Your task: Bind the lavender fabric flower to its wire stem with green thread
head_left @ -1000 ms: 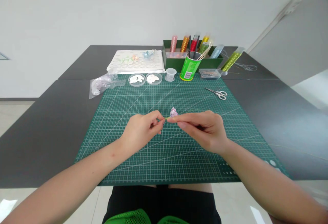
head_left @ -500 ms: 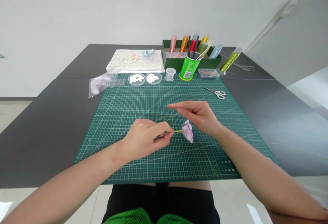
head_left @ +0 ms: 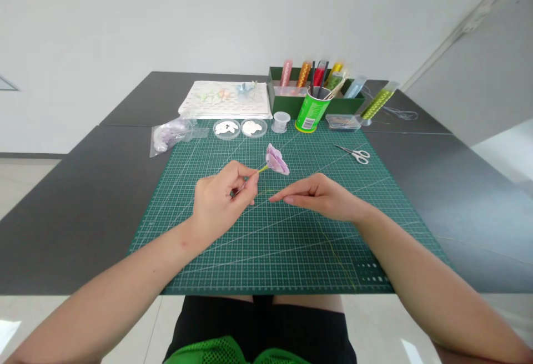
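Left hand point(head_left: 225, 195) pinches the green stem point(head_left: 263, 169) of a lilac flower point(head_left: 277, 160) above the cutting mat point(head_left: 233, 264). Right hand point(head_left: 321, 197) holds a fine yellow-green thread point(head_left: 335, 251). White-handled scissors point(head_left: 353, 152) lie on the mat, right side.

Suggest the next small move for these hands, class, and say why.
Probably the right hand should draw the thin thread gently taut: it seems to run from near the left hand towards the right and trails across the cutting mat, while the left hand holds the purple flower by its green stem.
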{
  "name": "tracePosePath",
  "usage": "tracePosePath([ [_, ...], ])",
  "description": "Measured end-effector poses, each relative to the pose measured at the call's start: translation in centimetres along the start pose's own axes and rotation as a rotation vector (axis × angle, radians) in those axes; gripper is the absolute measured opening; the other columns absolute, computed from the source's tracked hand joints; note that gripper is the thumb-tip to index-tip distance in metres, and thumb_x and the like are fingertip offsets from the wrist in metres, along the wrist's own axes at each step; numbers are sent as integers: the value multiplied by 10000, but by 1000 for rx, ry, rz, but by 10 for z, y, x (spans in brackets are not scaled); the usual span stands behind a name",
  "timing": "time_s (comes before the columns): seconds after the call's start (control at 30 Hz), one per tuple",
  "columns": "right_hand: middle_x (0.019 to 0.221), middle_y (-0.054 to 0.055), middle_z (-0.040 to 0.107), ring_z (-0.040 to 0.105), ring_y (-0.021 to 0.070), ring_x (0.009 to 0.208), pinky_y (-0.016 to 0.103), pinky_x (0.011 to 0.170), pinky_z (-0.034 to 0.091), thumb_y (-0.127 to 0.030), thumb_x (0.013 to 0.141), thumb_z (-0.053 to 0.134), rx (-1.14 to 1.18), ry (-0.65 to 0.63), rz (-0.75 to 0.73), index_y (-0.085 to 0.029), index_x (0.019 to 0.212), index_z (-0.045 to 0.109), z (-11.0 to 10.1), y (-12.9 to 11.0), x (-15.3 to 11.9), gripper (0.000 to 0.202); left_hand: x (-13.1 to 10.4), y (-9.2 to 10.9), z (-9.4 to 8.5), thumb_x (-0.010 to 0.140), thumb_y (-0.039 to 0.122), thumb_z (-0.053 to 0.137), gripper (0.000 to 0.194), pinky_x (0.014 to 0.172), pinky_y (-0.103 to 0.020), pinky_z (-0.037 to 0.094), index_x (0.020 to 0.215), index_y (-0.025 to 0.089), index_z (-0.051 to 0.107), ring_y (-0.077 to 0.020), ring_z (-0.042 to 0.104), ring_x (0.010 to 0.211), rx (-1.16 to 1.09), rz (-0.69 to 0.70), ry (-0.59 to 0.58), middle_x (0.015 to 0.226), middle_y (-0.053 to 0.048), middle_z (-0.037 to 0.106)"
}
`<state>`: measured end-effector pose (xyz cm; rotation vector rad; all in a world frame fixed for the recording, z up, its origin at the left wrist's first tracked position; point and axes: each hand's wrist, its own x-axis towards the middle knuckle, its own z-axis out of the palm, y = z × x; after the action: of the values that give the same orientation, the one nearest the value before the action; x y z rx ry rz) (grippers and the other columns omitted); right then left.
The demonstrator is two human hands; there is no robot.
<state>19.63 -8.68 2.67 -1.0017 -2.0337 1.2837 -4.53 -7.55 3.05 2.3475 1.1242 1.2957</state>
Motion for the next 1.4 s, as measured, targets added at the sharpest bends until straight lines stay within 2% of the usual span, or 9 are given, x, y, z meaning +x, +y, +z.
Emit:
tracePosePath([
  [0.13, 534, -41, 519, 324, 87, 470, 238, 440, 265, -396, 991, 631, 16, -40, -30, -182, 1114, 813, -2, -3, -2, 307, 0, -1, 1, 976, 210, 586, 114, 523, -189, 466, 885, 216, 654, -88, 649, 499, -16, -91, -12, 565, 77, 708],
  [0.43, 502, -77, 403, 210, 60, 455, 241, 415, 166, -276, 996, 629, 154, -158, -112, -160, 1123, 806, -1, -13, -7, 247, 3, -5, 4, 990, 244, 580, 123, 477, -180, 405, 901, 210, 658, -73, 595, 446, 23, -107, -100, 572, 86, 705],
  [0.63, 467, -84, 357, 190, 56, 428, 253, 409, 160, -245, 992, 628, 183, -99, -156, -176, 1106, 816, -5, -21, -12, 231, -1, -9, 11, 1006, 261, 588, 135, 539, -194, 434, 935, 217, 695, -108, 706, 624, 68, 3, -286, 758, 54, 778],
  [0.77, 549, -9, 574, 362, 80, 456, 247, 420, 270, -317, 970, 659, 173, 85, -148, -185, 1032, 835, -6, -25, -14, 228, -8, -2, 16, 1011, 239, 582, 163, 632, -225, 506, 954, 220, 734, -130, 733, 738, 26, 153, -347, 862, 22, 788],
  [0.83, 572, 11, 611, 403, 93, 467, 253, 418, 289, -385, 947, 686, 185, 185, -102, -186, 1007, 840, -6, -25, -13, 259, -11, 2, 17, 1011, 236, 581, 172, 640, -232, 522, 960, 212, 744, -129, 723, 744, 11, 197, -327, 883, 4, 776],
  [1.0, 472, -61, 421, 213, 64, 427, 258, 407, 145, -369, 915, 699, 239, 326, -21, -196, 1017, 836, -5, -17, -9, 243, -13, 8, 17, 981, 205, 613, 148, 593, -227, 510, 928, 206, 751, -131, 687, 752, -37, 203, -285, 894, -15, 725],
  [1.13, 489, -69, 406, 207, 64, 444, 257, 431, 145, -314, 923, 663, 267, 322, -3, -178, 1043, 823, -6, -8, -4, 242, -12, 9, 16, 963, 166, 635, 112, 605, -219, 506, 921, 193, 736, -124, 669, 754, -127, 200, -266, 878, -13, 699],
  [1.23, 536, -50, 494, 271, 67, 468, 249, 450, 195, -293, 914, 671, 258, 310, 18, -173, 1025, 825, -5, -4, -1, 225, -12, 10, 14, 958, 142, 635, 95, 592, -209, 486, 923, 179, 715, -111, 644, 737, -164, 211, -237, 869, -12, 674],
  [1.4, 632, -8, 612, 409, 89, 535, 243, 493, 280, -352, 892, 717, 291, 185, 44, -163, 986, 830, -4, -2, 3, 239, -13, 7, 11, 955, 126, 630, 73, 600, -245, 459, 925, 179, 669, -118, 606, 722, -57, 272, -85, 857, -11, 647],
])
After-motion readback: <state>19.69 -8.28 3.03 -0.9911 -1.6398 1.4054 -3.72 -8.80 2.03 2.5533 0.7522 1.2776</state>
